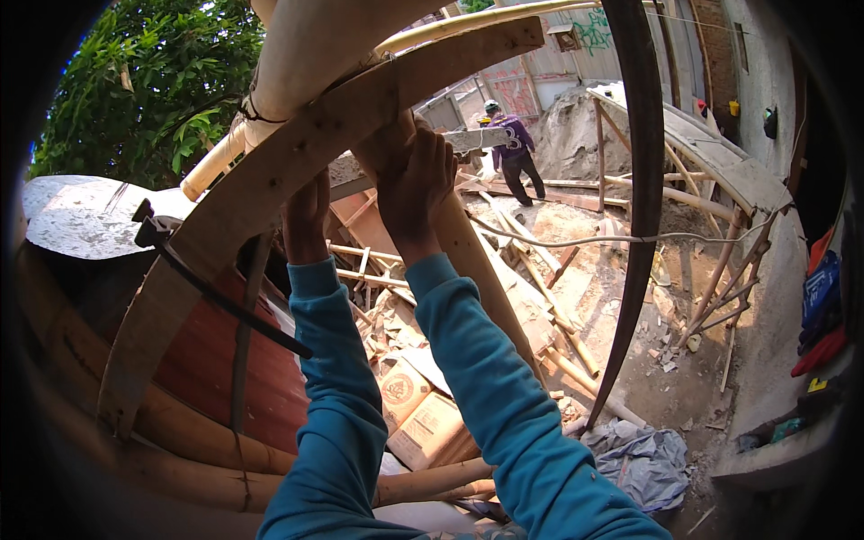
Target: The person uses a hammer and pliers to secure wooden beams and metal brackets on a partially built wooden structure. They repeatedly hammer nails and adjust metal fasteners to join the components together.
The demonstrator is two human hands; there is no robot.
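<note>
A long wooden plank (297, 148), bent to an arc by the lens, crosses in front of me from upper right to lower left. My right hand (418, 184) is closed, its fingers wrapped round the upper part of a brown wooden pole (490, 270) that meets the plank from below. Close by on the left, my left hand (308, 216) reaches up behind the plank; its fingers are hidden there. A hammer (229, 306) with a dark handle hangs at the plank's lower left stretch, its head near the edge. Above, a thick bamboo pole (310, 63) runs past the plank.
A dark upright strip (641, 180) stands to the right, with a pale cable (576, 241) passing near it. Below lie bamboo poles (576, 337), a paper sack (418, 414) and grey sheeting (643, 463). A person (515, 148) in a helmet stands farther off beside a sand heap (576, 135).
</note>
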